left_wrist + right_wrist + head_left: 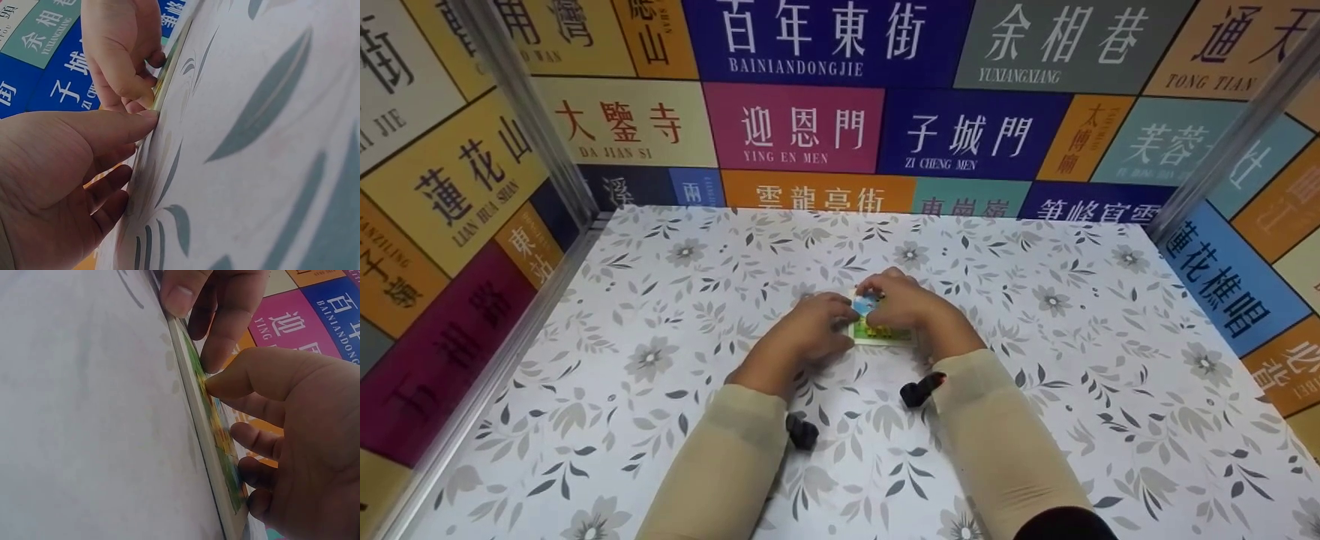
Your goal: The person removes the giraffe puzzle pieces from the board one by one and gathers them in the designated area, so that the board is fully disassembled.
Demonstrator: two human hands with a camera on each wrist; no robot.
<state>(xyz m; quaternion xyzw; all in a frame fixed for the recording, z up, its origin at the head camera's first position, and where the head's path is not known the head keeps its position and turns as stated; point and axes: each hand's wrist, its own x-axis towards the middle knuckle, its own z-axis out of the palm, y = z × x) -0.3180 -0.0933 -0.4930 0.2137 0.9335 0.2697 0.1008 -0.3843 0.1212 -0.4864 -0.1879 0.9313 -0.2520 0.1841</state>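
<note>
A small, thin picture board (891,343) with a pale rim and a green, yellow and blue picture lies flat on the patterned tabletop. My left hand (814,326) grips its left edge, the thumb at the near corner and the fingers farther along. From the other side my right hand (906,306) reaches over the board, fingers curled. In the right wrist view the right thumb (222,385) touches the picture, while the other fingertips rest along its far side. The right hand hides much of the picture in the head view.
White paper with grey leaves and flowers covers the table (660,420). Panels of coloured signs (802,127) stand behind and at both sides, with clear-edged posts (521,105) at the corners. A small black device (802,433) sticks out from each beige sleeve (720,457).
</note>
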